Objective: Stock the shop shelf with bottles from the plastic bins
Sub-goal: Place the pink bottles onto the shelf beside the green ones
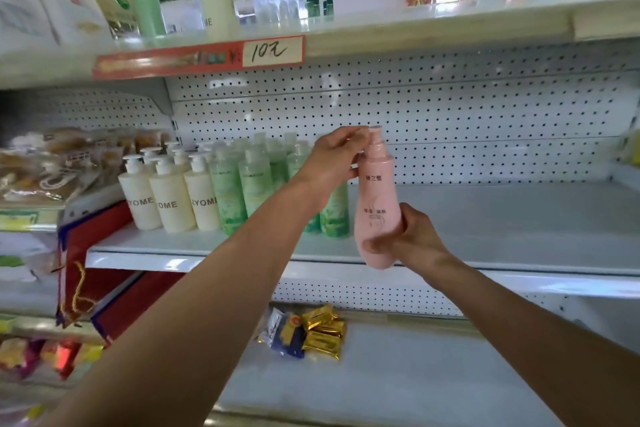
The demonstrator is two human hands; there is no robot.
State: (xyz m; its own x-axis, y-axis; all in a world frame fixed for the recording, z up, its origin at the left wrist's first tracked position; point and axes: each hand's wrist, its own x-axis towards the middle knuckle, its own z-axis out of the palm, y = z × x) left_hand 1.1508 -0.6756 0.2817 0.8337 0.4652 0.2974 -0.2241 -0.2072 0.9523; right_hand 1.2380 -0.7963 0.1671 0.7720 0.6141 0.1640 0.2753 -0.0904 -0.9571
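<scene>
While both hands gripped the pink bottle (pixel 377 204), left hand (pixel 334 158) at its pump, right hand (pixel 414 236) low, it wanted setting upright just beside the green bottles (pixel 242 184).

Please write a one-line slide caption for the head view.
Both hands hold a pink bottle before the middle shelf, beside green bottles.

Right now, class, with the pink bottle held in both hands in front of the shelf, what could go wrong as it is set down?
1. The left hand pinches only the pump top of the pink bottle; the bottle might slip if the right hand lets go first.
2. The green bottles stand close beside the open spot; a careless placement could topple them.
</scene>
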